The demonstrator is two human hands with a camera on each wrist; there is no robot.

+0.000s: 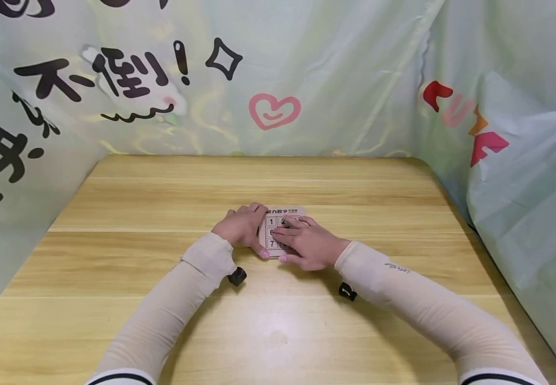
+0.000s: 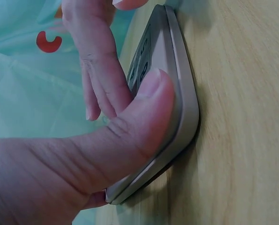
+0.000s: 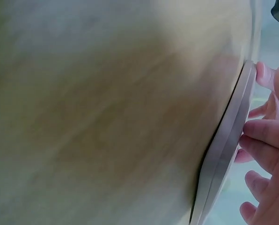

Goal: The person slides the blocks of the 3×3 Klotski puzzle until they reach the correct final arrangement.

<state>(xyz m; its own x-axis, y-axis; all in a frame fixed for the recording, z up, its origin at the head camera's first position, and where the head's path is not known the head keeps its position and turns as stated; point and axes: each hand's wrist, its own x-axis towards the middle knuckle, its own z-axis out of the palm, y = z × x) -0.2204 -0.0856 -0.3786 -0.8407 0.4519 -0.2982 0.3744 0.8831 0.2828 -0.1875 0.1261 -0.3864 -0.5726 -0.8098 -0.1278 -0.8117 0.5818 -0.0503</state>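
Observation:
A flat number slide puzzle [image 1: 272, 251] in a pale pinkish case lies on the wooden table; tiles 1, 2, 6 and 7 show at its left. My left hand [image 1: 243, 227] grips its left side, thumb at the near corner and fingers at the far one. In the left wrist view the thumb [image 2: 151, 108] bears on the case's rim. Over the right part of the board lies my right hand [image 1: 313, 247], its extended fingers touching the tiles and covering several of them. The right wrist view shows the case's side edge [image 3: 223, 150] beside these fingertips.
The wood-grain table [image 1: 278, 326] extends around the puzzle on all sides. A pale printed curtain [image 1: 336, 69] encloses its back and both sides. Small black wrist devices [image 1: 237, 276] sit under the beige sleeves.

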